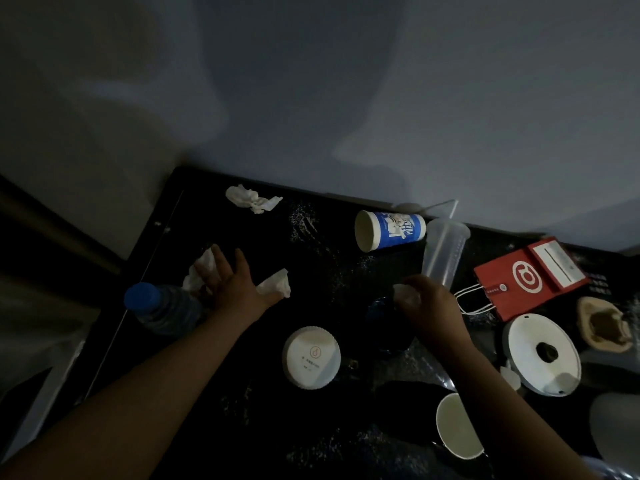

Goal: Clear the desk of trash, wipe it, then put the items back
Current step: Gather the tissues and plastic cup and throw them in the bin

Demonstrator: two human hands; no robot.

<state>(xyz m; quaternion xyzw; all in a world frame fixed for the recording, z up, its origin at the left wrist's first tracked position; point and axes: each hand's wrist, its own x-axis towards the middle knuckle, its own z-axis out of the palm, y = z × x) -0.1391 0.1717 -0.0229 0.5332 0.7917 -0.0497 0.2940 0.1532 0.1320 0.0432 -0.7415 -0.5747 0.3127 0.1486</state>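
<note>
Fingers [219, 259] of left hand [235, 285] splayed straight, pressing flat on a crumpled tissue [202, 266]; a second tissue [275, 284] touches the thumb side. Fingers [417, 282] of right hand [431, 304] curled round a white wad [406, 295]. Well beyond the left fingertips, a third tissue [252, 199] near the far edge of the black desk [332, 296]. Beyond the right fingers: blue paper cup [389, 230] on its side, lettering partly legible, "PHA…"; clear plastic cup [445, 247] just beside it. Right of those fingers: red bag [519, 277], white ring logo. Left of the left hand: blue-capped bottle [156, 306]. Between the wrists: white lid [311, 356], small red mark, print unreadable.
</note>
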